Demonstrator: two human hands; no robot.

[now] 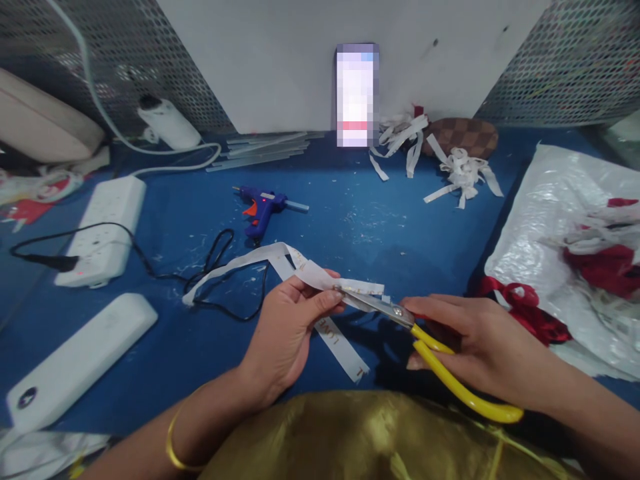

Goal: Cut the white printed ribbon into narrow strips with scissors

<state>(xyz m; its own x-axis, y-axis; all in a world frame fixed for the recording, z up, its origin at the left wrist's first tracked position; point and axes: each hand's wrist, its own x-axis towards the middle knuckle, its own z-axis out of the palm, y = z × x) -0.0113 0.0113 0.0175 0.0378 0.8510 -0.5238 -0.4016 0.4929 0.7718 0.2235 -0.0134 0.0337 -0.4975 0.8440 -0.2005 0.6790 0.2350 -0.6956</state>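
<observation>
A white ribbon (320, 275) with gold lettering is pinched between the thumb and fingers of my left hand (287, 327). One length of it trails left over the table, and a printed tail hangs below the hand. My right hand (473, 343) is closed around the yellow handles of a pair of scissors (445, 370). Their metal blades point left and lie along the ribbon near my left thumb. Whether the blade tips are fully closed on the ribbon is hard to make out.
On the blue table (390, 227) lie a blue glue gun (261, 208), clear glue sticks (270, 148), a white power strip (103, 227) and a long white device (83, 363). Ribbon bows (463, 172) sit near a phone (356, 97). A white plastic bag (525, 213) with red ribbons stands right.
</observation>
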